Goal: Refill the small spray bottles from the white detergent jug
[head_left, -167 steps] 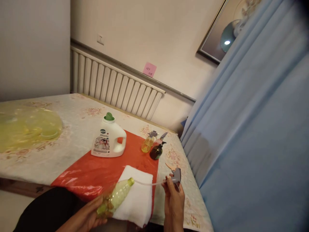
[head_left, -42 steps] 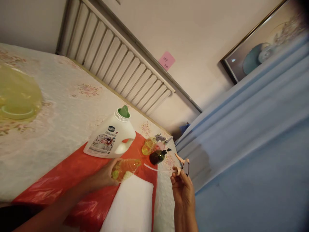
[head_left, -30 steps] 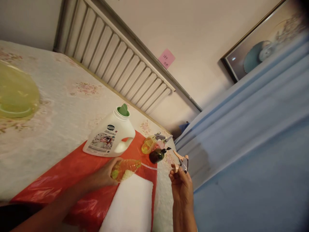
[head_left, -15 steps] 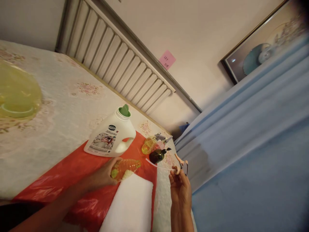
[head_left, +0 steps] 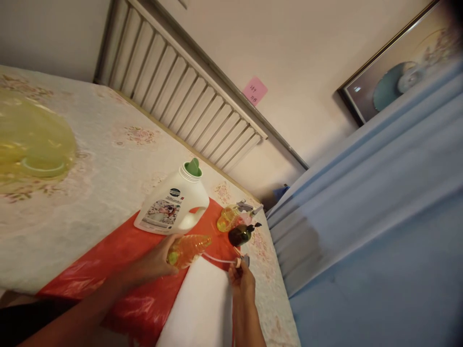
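My left hand (head_left: 159,260) grips a clear yellowish plastic bottle (head_left: 188,248), held tilted over the red plastic sheet (head_left: 119,250) with its open neck pointing right. My right hand (head_left: 240,279) pinches a grey-and-pink spray trigger head (head_left: 243,261). Its thin clear dip tube (head_left: 217,259) runs left, and the tube's tip lies close to the bottle's neck; whether it is inside I cannot tell. Under both hands lies a folded white towel (head_left: 198,308).
A white detergent jug (head_left: 171,205) with a green spout stands on the red sheet. Beside it are a yellow spray bottle (head_left: 229,219) and a dark one (head_left: 241,234). A yellow basin (head_left: 32,140) sits far left. Blue curtain (head_left: 379,217) hangs at right.
My right hand has moved left and down with the trigger head, bringing the tube's tip from apart to near the bottle's neck. My left hand keeps the bottle in place.
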A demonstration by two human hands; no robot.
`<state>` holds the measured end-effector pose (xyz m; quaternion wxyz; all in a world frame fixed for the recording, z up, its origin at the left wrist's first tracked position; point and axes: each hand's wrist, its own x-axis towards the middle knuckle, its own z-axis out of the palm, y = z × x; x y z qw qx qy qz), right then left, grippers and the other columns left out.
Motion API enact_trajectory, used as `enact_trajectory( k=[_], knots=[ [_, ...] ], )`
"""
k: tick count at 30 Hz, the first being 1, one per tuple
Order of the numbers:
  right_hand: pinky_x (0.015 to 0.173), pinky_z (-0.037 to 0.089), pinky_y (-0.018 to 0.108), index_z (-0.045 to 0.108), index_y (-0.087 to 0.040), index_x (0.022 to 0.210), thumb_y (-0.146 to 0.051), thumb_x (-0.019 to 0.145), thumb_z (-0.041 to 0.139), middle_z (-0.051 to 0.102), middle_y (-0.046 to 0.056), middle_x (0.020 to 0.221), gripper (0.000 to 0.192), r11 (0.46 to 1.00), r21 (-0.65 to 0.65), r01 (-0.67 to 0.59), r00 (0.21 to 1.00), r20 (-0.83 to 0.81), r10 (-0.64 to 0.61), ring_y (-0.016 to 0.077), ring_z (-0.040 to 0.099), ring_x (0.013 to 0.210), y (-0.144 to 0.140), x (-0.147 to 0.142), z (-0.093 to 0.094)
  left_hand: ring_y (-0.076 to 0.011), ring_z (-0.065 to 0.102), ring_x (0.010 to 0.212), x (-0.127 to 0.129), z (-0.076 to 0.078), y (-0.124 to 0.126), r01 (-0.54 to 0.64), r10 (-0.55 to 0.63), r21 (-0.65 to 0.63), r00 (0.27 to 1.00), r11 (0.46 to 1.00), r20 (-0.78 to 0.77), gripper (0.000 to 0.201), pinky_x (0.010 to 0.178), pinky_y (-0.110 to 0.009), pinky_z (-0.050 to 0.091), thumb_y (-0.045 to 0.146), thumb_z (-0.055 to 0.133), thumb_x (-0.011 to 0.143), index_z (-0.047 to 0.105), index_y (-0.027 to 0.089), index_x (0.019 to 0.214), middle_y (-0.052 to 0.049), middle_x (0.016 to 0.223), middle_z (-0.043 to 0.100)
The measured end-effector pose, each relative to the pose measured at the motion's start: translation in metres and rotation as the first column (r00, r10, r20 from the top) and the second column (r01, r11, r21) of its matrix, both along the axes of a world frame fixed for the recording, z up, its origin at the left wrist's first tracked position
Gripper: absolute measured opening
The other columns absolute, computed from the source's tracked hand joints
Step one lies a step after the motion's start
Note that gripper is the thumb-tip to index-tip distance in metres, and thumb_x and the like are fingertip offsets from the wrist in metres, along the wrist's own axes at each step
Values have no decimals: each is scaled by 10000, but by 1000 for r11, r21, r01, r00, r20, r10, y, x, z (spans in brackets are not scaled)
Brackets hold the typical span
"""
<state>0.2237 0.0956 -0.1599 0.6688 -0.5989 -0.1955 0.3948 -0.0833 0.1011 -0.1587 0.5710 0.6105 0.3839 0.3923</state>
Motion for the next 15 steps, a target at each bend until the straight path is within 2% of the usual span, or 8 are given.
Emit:
enact_trajectory(
  k=[5, 9, 12, 15],
  knots=[
    [415, 496, 199, 637, -136, 743, -385, 642, 752, 662, 9, 567, 292, 991, -101, -88, 996, 23, 91, 104, 600, 426, 17, -4, -9, -268, 577, 1127, 3, -13, 4, -16, 17, 6, 1000, 1000, -5, 781, 847, -315, 516, 189, 649, 628, 335, 251, 1341, -60, 1255, 571],
    [365, 445, 214, 649, -131, 742, -372, 638, 738, 639, 9, 524, 277, 979, -169, -113, 986, 104, 132, 116, 555, 384, 21, -4, -12, -266, 560, 1160, 7, -21, 6, -13, 13, 2, 999, 1000, 39, 788, 871, -310, 514, 182, 665, 613, 341, 250, 1328, -64, 1284, 556],
    [327, 381, 216, 631, -143, 730, -346, 600, 757, 582, -26, 431, 272, 976, -214, -44, 972, 218, 91, 126, 512, 337, 17, 0, -13, -270, 579, 1133, 7, -19, 6, -16, 16, -3, 999, 1000, 30, 783, 856, -314, 522, 181, 663, 609, 349, 247, 1324, -59, 1258, 575],
    [294, 304, 207, 611, -157, 824, -334, 560, 780, 516, -85, 375, 360, 973, -220, 69, 939, 342, 10, 117, 451, 285, 6, 5, -9, -278, 568, 1152, 6, -16, 4, -33, 33, 0, 999, 999, -15, 783, 880, -322, 513, 187, 679, 598, 371, 246, 1316, -64, 1270, 572]
  ],
)
